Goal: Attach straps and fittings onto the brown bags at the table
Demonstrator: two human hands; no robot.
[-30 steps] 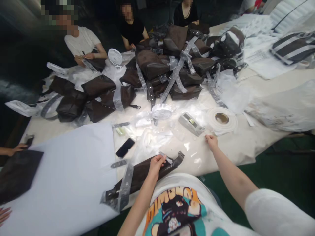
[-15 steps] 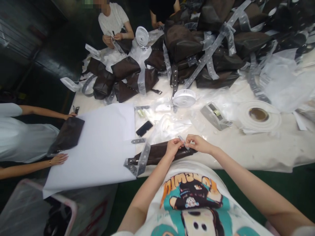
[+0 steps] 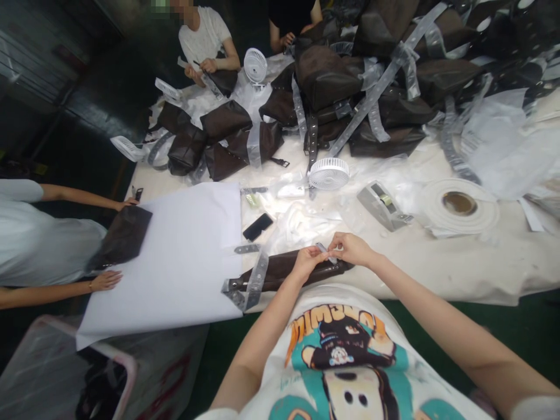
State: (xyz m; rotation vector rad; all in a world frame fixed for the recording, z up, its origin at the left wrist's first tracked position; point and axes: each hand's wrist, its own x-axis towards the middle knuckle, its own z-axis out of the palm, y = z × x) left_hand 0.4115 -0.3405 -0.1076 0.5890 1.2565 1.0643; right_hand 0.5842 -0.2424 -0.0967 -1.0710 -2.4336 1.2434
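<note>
My left hand (image 3: 305, 263) and my right hand (image 3: 352, 249) meet above a long dark brown fabric piece (image 3: 284, 269) lying along the table's near edge. Between their fingertips they pinch a small translucent grey strip (image 3: 322, 251). My left hand's lower fingers appear to rest on the brown fabric. A wide translucent grey perforated strap (image 3: 256, 281) crosses the fabric's left end, and a small metal-looking strip (image 3: 246, 249) lies just above it on the white sheet.
A large white sheet (image 3: 175, 262) spreads left, with a co-worker's hand (image 3: 105, 281) beside a brown fabric piece (image 3: 125, 236). Beyond lie a black phone (image 3: 258, 227), a tape dispenser (image 3: 380, 205), a white tape roll (image 3: 459, 204), a small white fan (image 3: 329, 174) and piled brown bags (image 3: 345, 87).
Since one second ago, my right hand has come from the table beside the tape roll to pinch the strip with my left hand. The brown piece now lies flatter along the edge. The view has shifted.
</note>
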